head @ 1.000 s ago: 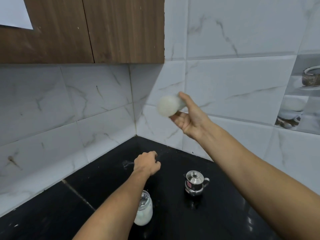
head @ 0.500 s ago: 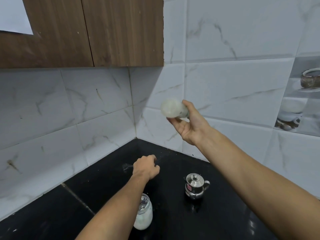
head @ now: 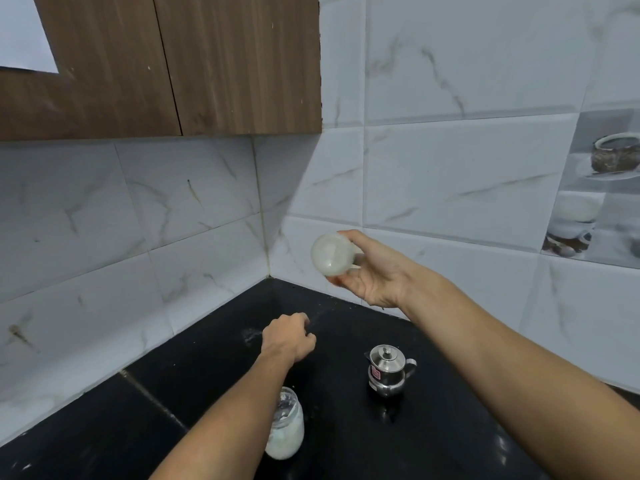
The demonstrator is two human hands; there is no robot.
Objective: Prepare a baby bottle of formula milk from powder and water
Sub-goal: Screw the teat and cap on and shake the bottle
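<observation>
Above the black counter [head: 194, 368], the right hand [head: 375, 271] holds the milky baby bottle [head: 333, 253] tipped sideways, fingers wrapped around it. Lower down, the left hand [head: 288, 338] hovers with fingers curled shut, empty, between a powder jar [head: 286, 424] and a small steel pot [head: 388, 370].

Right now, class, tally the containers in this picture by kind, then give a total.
Baby bottle, held in the right hand: 1
Glass jar of white powder: 1
Steel lidded pot: 1
Total: 3

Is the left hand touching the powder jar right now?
Apart. In the head view the left hand is a closed fist well beyond the powder jar, over bare countertop.
</observation>
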